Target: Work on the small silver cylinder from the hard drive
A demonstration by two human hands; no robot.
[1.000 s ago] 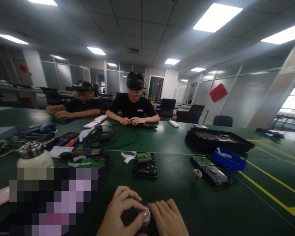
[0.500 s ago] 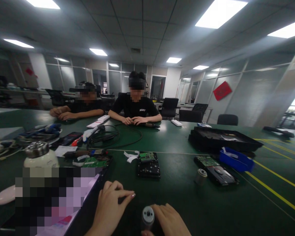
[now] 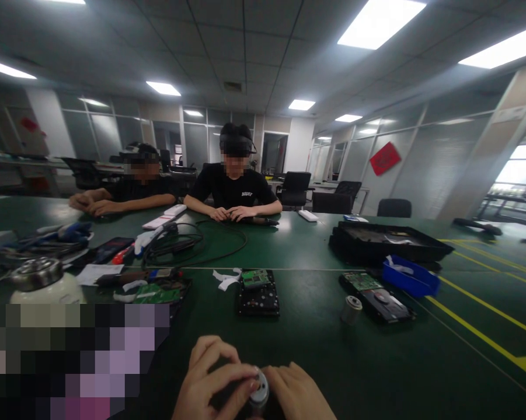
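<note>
My right hand [image 3: 300, 391] is wrapped round a small cylindrical metal motor [image 3: 260, 396], which stands with its round end face up. Two dark holes show in that face. My left hand [image 3: 219, 379] has its thumb and index fingertip pinched together over the motor's top. Whatever sits between those fingertips is too small or too hidden to make out. A second metal cylinder [image 3: 351, 310] of similar look stands on the green table [image 3: 306, 344], ahead and to the right. Straight ahead lies a black hard drive [image 3: 259, 297] with a green circuit board [image 3: 256, 279] on it.
Another opened hard drive [image 3: 387, 303] lies at the right, beside a blue bin [image 3: 409, 277] and a black tray [image 3: 389, 242]. Cables [image 3: 170, 245], an electric screwdriver [image 3: 126, 279] and a cream bottle [image 3: 46, 283] stand or lie at left. Two people [image 3: 234, 189] sit opposite.
My left hand has moved right and down, bringing its pinched fingertips onto the motor's top. My right hand keeps its hold. The camera view has shifted slightly to the right.
</note>
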